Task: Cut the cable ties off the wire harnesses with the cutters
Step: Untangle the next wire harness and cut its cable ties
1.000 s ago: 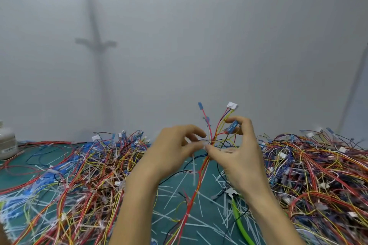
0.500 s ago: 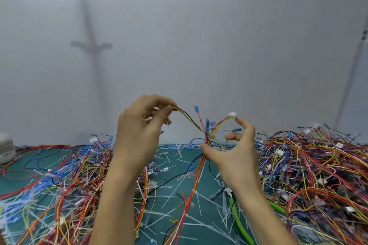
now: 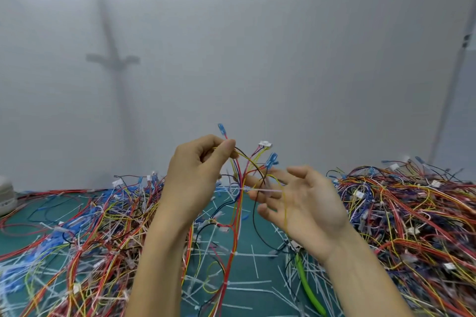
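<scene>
A thin wire harness [image 3: 238, 203] of red, yellow, black and blue wires rises from the mat between my hands, ending in blue terminals and a white connector [image 3: 265, 144]. My left hand [image 3: 198, 177] pinches its upper wires between thumb and forefinger. My right hand [image 3: 304, 201] is spread palm-up beside the harness, fingers straight, with a yellow wire looping over them. A white cable tie [image 3: 268, 191] sticks out sideways from the harness across my right fingers. A green handle [image 3: 307, 288], possibly the cutters, lies on the mat under my right forearm.
Tangled heaps of harnesses lie at the left [image 3: 77, 234] and at the right [image 3: 412, 219]. Cut white ties [image 3: 255, 260] litter the green mat [image 3: 247, 247] in the middle. A white object [image 3: 6, 198] stands at the far left edge. A plain grey wall is behind.
My right hand let go of the harness and spread open, dropping slightly right. My left hand came back toward the middle, still pinching the wires it had pulled up and away.
</scene>
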Demonstrator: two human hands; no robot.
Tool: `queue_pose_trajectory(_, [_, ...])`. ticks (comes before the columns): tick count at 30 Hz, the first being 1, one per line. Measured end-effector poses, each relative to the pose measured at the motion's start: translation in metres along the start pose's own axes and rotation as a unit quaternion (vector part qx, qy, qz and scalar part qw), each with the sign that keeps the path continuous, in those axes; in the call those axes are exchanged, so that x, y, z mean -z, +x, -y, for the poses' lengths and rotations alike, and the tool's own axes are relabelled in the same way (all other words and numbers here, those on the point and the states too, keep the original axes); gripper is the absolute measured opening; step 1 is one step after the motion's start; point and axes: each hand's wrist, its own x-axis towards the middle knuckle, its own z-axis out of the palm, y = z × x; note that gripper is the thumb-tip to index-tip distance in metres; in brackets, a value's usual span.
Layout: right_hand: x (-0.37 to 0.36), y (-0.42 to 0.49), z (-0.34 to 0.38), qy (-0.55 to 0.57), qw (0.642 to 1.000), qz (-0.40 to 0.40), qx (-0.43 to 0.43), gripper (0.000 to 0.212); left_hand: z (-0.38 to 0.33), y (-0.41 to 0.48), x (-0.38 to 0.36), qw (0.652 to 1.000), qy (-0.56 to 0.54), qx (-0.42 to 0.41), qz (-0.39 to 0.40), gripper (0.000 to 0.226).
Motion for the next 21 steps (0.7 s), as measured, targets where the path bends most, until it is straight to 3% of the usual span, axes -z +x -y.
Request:
queue_pose_trajectory(5, [-0.001,0.005,-0.009,0.089,0.994,0.009,-0.064,0.039,-0.002,0.000,-0.011,0.993,-0.109,0.044,-0.024,0.028])
queue_pose_trajectory(11, [-0.005,0.008,-0.018,0.056,0.996,0.016,-0.069,0.020,-0.012,-0.004,-0.023,0.986,-0.144,0.080,0.008,0.027])
queue_pose_trajectory(14, [0.000,0.008,-0.017,0.066,0.995,0.039,-0.056,0.024,-0.016,-0.002,-0.022,0.982,-0.160,0.102,0.009,0.026])
queue_pose_trajectory(17, [0.002,0.006,-0.013,0.044,0.995,0.072,-0.055,0.037,-0.016,0.002,-0.020,0.978,-0.174,0.111,-0.023,0.026])
queue_pose_trajectory(19, [0.005,0.006,-0.012,0.009,0.997,0.064,-0.042,0.059,-0.013,0.002,-0.020,0.984,-0.139,0.092,-0.056,0.026])
queue_pose_trajectory(21, [0.008,0.005,-0.011,-0.044,0.998,0.041,-0.023,0.064,-0.010,0.000,-0.019,0.993,-0.079,0.065,-0.064,0.026])
